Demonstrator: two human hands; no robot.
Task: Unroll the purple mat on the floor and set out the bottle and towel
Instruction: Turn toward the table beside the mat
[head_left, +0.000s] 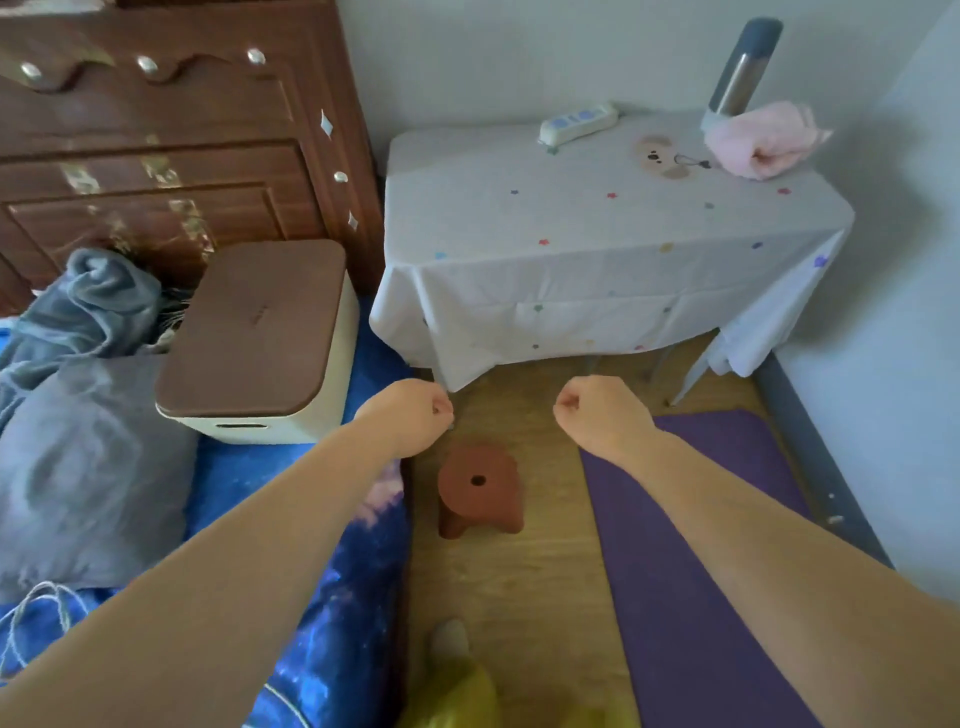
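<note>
The purple mat (691, 566) lies flat and unrolled on the wooden floor along the right wall. A steel bottle (744, 67) with a grey cap stands at the far right corner of the cloth-covered table (571, 244). A crumpled pink towel (761, 141) lies right in front of the bottle. My left hand (415, 415) and my right hand (597, 413) are both held out as fists in the air in front of the table, each holding nothing. My right forearm crosses over the mat.
A small brown plastic stool (478, 488) stands on the floor left of the mat. A bed with blue bedding (332, 613), grey blankets and a brown-lidded box (260, 338) fills the left. A power strip (576, 122) lies on the table. A wooden headboard rises behind.
</note>
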